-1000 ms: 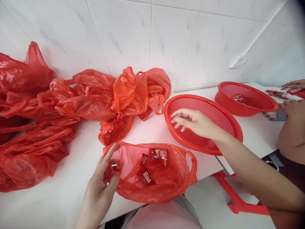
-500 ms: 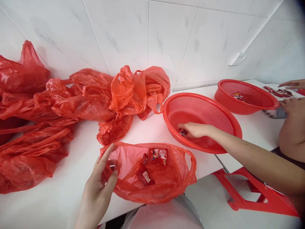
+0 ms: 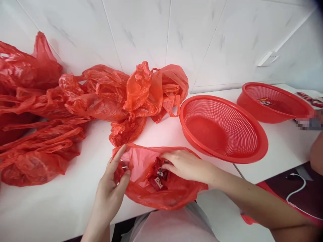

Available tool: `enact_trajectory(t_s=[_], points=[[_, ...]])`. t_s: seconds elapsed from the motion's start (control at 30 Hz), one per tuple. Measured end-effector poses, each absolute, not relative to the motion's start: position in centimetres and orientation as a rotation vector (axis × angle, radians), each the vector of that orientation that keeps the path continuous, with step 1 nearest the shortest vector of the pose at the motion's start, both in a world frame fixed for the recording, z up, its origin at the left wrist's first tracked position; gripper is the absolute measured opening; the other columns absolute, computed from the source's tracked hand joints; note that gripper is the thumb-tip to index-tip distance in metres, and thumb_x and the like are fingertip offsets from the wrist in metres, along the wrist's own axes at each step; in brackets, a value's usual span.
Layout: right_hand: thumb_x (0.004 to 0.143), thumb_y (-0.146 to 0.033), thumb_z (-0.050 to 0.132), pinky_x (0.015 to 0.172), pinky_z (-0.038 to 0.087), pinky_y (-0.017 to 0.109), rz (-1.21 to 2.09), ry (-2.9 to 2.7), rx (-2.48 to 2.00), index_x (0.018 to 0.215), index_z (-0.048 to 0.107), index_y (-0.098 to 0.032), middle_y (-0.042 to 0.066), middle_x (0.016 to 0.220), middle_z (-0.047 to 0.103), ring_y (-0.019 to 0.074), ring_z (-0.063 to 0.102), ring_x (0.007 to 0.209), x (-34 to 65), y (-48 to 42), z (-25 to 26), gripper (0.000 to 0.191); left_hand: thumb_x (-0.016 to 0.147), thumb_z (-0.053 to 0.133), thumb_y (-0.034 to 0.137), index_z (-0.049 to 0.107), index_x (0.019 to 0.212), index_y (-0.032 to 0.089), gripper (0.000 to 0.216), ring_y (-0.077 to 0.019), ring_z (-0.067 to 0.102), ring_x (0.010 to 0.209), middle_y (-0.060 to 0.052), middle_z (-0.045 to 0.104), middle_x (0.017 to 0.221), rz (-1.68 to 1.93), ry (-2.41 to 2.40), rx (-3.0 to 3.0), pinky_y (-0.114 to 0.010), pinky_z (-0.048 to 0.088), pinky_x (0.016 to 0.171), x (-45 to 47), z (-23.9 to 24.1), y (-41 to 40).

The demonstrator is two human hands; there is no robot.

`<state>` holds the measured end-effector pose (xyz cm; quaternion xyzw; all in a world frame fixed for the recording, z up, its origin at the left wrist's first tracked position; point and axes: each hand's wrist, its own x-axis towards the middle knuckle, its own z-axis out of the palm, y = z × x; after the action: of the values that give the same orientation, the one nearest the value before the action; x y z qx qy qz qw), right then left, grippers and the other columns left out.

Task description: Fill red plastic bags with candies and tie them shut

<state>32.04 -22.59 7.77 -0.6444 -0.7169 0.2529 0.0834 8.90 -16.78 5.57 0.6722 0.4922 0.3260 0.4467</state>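
My left hand (image 3: pixel 109 186) grips the left edge of a thin red plastic bag (image 3: pixel 161 201), its index finger along the rim and its thumb inside the mouth. The bag lies wide open on the white table. My right hand (image 3: pixel 184 166) reaches into it from the right, fingertips pinching a small snack packet (image 3: pixel 160 172) with a dark and white print. Just below, another red packet (image 3: pixel 158 183) with a white patch rests in the bag. Further packets are partly hidden under my right hand. The near red mesh basket (image 3: pixel 204 129) has nothing visible inside.
Crumpled red bags (image 3: pixel 101 97) are heaped along the wall on the left. A second red basket (image 3: pixel 264 112) with a packet inside stands at the back right, near another person's arm (image 3: pixel 317 153). Beneath the table's right side, a white cable (image 3: pixel 296 191) hangs by a red stool.
My right hand has moved left out of the near basket into the bag, carrying the packet it held there. My left hand keeps its grip on the bag. The view has shifted left.
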Motion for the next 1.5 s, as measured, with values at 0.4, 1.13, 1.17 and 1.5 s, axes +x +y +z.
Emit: enact_trajectory(t_s=[0.4,1.13,1.17,1.5], points=[[0.091,-0.028,0.053,0.063,0.034,0.027,0.521,-2.221,-1.933,0.090,0.070,-0.022,0.005,0.093,0.067,0.0173,0.061,0.082,31.1,-19.3,4.2,0.018,0.087,0.055,0.032,0.039,0.147,0.032,0.061,-0.0145,0.053,0.077,-0.001,0.058,0.093,0.875,1.179,1.628,-0.026,0.045,0.071,8.2,4.3,-16.0],[0.090,-0.037,0.057,0.058,0.049,0.023,1.211,-1.268,-1.349,0.083,0.051,-0.020,-0.003,0.075,0.058,0.0104,0.059,0.062,30.6,-20.9,7.5,0.019,0.089,0.057,0.045,0.066,0.118,0.027,0.035,-0.0251,0.056,0.116,-0.006,0.065,0.123,0.863,1.006,1.731,-0.038,0.041,0.100,9.8,4.8,-16.5],[0.090,-0.039,0.057,0.056,0.050,0.023,1.252,-1.225,-1.317,0.083,0.050,-0.020,-0.003,0.075,0.057,0.0103,0.060,0.060,30.4,-21.2,7.9,0.021,0.088,0.058,0.044,0.068,0.114,0.027,0.033,-0.0248,0.057,0.114,-0.006,0.066,0.121,0.855,0.970,1.723,-0.037,0.042,0.099,10.1,5.0,-16.5],[0.093,-0.042,0.055,0.055,0.052,0.024,1.289,-1.151,-1.158,0.084,0.051,-0.021,-0.004,0.065,0.058,0.0106,0.060,0.056,29.2,-22.5,9.5,0.023,0.087,0.064,0.037,0.074,0.083,0.022,0.019,-0.0185,0.063,0.083,-0.004,0.072,0.089,0.854,0.863,1.520,-0.030,0.047,0.081,10.4,5.6,-17.4]])
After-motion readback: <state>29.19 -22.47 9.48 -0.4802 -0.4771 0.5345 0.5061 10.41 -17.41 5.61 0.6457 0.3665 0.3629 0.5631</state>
